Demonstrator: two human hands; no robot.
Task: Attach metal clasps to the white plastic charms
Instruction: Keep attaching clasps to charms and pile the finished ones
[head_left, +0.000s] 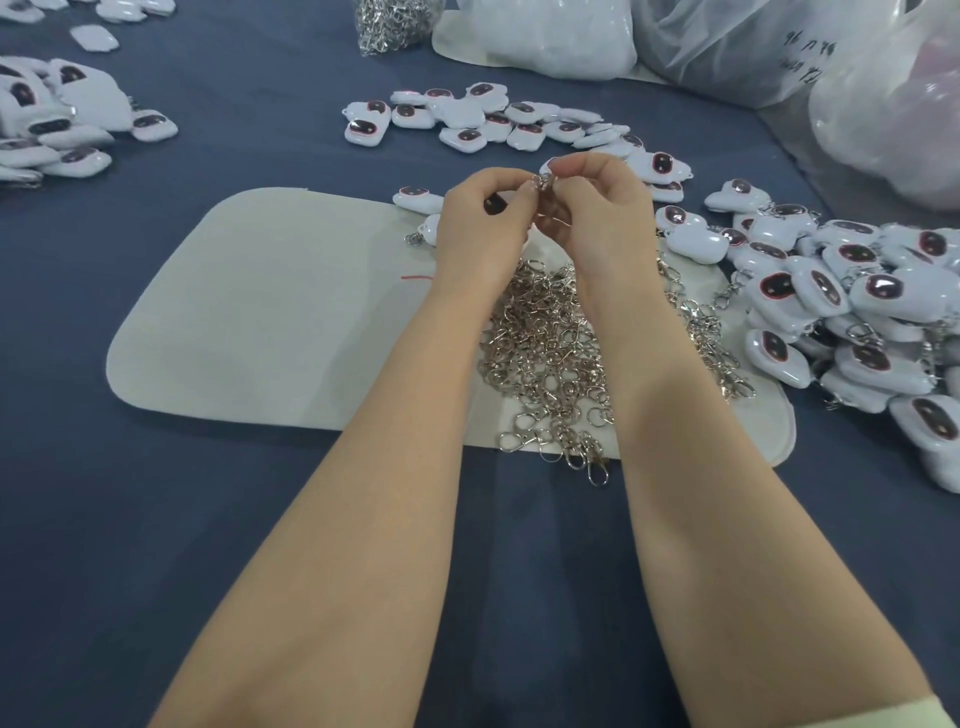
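White plastic charm (548, 167), glossy, pinched in right hand (602, 218) grip; left hand (483, 228) grip pinches shiny metal clasp (542, 182).

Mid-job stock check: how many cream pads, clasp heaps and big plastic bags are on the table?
Cream pads: 2
Clasp heaps: 2, one loose, one bagged
Big plastic bags: 3
Total: 7

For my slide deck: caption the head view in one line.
Left hand pinches a clasp, right hand a white charm, above the clasp pile on a pale mat.
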